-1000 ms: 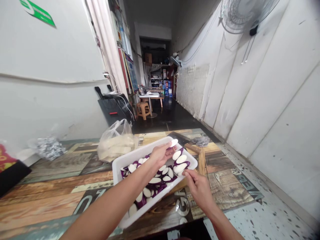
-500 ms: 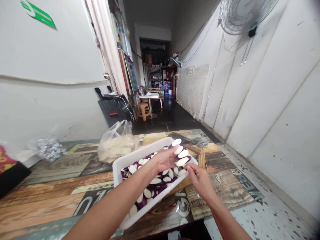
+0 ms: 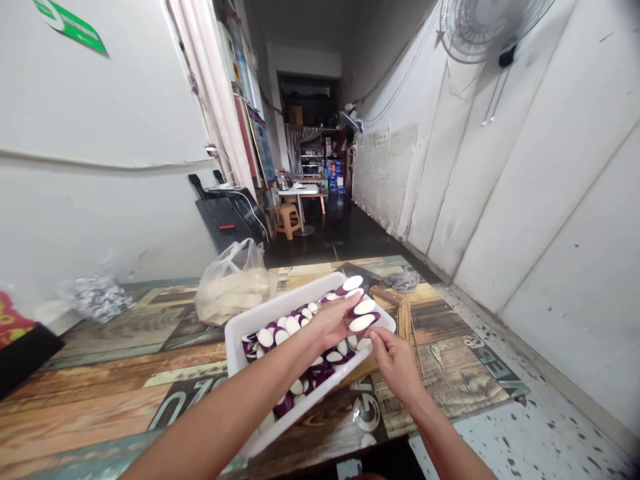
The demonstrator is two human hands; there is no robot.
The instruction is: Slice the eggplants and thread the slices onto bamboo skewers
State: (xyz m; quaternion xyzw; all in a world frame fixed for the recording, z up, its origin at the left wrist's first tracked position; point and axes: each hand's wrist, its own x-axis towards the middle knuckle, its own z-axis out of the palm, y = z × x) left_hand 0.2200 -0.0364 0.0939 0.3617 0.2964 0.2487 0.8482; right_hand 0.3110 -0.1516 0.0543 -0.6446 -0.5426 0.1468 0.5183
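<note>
My left hand [image 3: 336, 322] reaches over a white plastic tub [image 3: 235, 333] with its fingers closed on an eggplant slice [image 3: 355, 293]. That slice is in a row of several white-faced, purple-skinned slices, lined up one behind another. At the near end of the row is another eggplant slice [image 3: 362, 323]. My right hand [image 3: 393, 357] is closed in a pinch just beside it, at the end of a thin skewer that is mostly hidden by the slices and fingers. Many more cut eggplant pieces [image 3: 293, 325] fill the tub beneath my left forearm.
Loose bamboo skewers [image 3: 407, 327] lie right of the tub, by a brown wooden block [image 3: 387, 295] and a crumpled grey plastic bag [image 3: 403, 281]. A clear bag of pale contents [image 3: 233, 293] stands left. A wall fan [image 3: 490, 30] hangs upper right.
My left hand has shifted slightly right and its fingers now cover part of the second slice from the far end. My right hand has moved slightly left, with the slices staying in their row.
</note>
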